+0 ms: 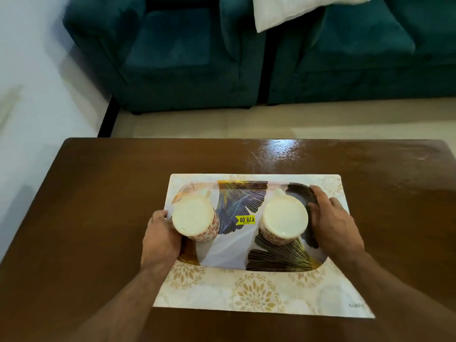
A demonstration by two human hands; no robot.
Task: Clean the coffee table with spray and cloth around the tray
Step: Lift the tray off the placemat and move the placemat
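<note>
A yellow price sticker [245,220] is affixed to the tray [237,253], at the centre of the frame between the two upturned cups. The figure "79.00", preceded by a currency sign, is printed on it and appears upside down from this view. Faint grey lettering [356,305], beginning "RUB", is printed on the placemat [259,292] at its lower right corner; the remaining letters cannot be read.

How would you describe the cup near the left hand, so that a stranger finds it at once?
On the brown table a pale placemat carries a leaf-patterned tray held by both hands. Two cream cups stand on the tray, with a yellow price sticker between them. The cup meant is the one beside the left hand; the other cup is beside the right hand.
</note>
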